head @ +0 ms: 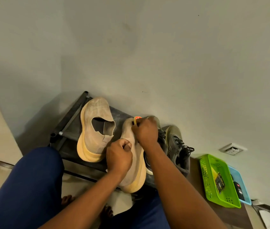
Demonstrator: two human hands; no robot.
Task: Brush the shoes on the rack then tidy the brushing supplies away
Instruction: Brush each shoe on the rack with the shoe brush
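Clearly the brushing step is in hand, w/ tidying not yet begun. A beige knit sneaker (pixel 135 156) is steadied on the dark shoe rack (pixel 74 119) by the left hand (pixel 119 156), fingers curled round the collar, thumb tucked at the opening. The right hand (pixel 145 129) is closed over a small brush (pixel 136 119) at the toe end; only a yellowish edge and a red-orange label are seen, bristles are hidden, so contact w/ the fabric can't be confirmed.

Its mate, a second beige sneaker (pixel 94 128), is lying just beside it to the left on the rack, opening facing up. A pair of olive-grey laced shoes (pixel 177 144) is parked to the right, partly hidden behind the right forearm.

Next move, as judged: short strokes worked back from toe toward heel, w/ the shoe held firm so it isn't pushed off the rack's front edge, where the heel is already overhanging.

Materials: uppers are soft mesh knit, dusty-looking, likely to flex under pressure; soles are thick, rounded, pale yellow foam. Rack shelf appears to be dark fabric on metal tubes. Further right, a green perforated plastic basket (pixel 213 179) and a blue tray (pixel 241 184) are set side by side, touching, w/ small dark items inside; probably where supplies are to be returned.
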